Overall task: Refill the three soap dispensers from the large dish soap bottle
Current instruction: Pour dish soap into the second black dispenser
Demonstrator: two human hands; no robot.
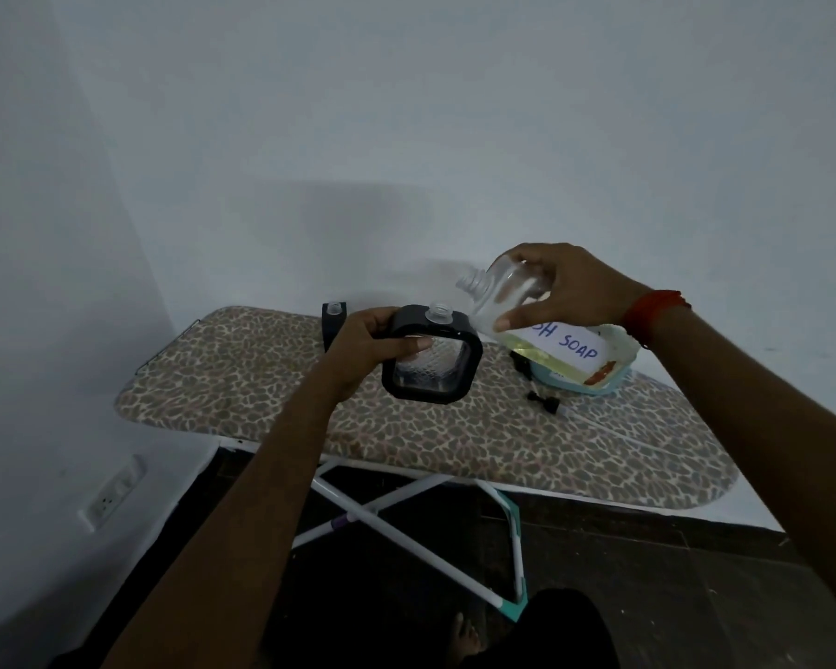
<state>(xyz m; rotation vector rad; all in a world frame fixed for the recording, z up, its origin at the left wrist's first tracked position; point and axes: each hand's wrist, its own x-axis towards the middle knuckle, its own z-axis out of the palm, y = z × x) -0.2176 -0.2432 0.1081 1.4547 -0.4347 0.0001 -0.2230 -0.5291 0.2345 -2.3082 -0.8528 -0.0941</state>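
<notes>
Two grasps: left hand [368, 341] holds dispenser [431, 366]; right hand [568, 292] grips tilted soap bottle [500, 294] just above.

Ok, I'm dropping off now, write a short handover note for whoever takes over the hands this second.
Left hand grips the black-framed clear square dispenser, lifted above the leopard-print ironing board, neck open.
Right hand grips the large clear dish soap bottle, uncapped, tilted mouth-first toward that neck; yellow soap sits at its base end, no stream visible.
A second black dispenser stands open at the board's far edge; a small black pump head lies by the bottle. Third dispenser not clearly visible.
Done: pumps off. Left, as far as visible: fill the dispensers, refit pumps.
</notes>
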